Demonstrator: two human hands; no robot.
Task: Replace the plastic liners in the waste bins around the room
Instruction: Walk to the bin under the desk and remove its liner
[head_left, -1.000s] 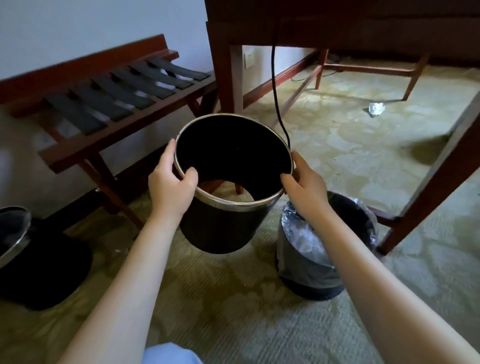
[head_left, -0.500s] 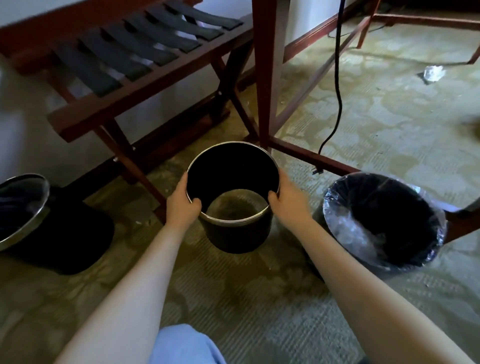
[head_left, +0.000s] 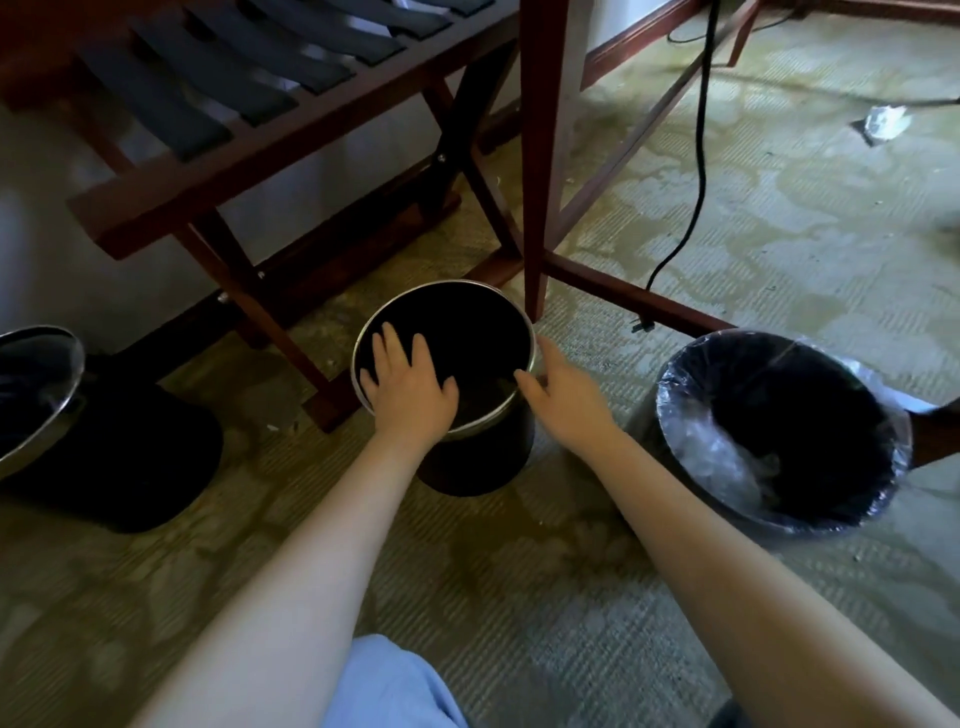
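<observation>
Set down, the bare bin (head_left: 483, 462) awaits relining; left hand (head_left: 410, 387) splays above it, right hand (head_left: 566, 402) seemingly slack at its rim.

A black, steel-rimmed bin (head_left: 475, 467) stands upright and unlined beneath the spread fingers (head_left: 388, 345) of the left hand (head_left: 410, 395), its rim just beside the fingers (head_left: 545, 351) of the right hand (head_left: 566, 410), and a second bin (head_left: 810, 431), fitted with a clear plastic liner (head_left: 696, 447), stands well to their right.

table leg (head_left: 540, 156) and luggage rack (head_left: 260, 174) crowded behind unlined bin (head_left: 478, 467); lined bin (head_left: 696, 447) stood right; carpet (head_left: 519, 566) in front lay open.
</observation>
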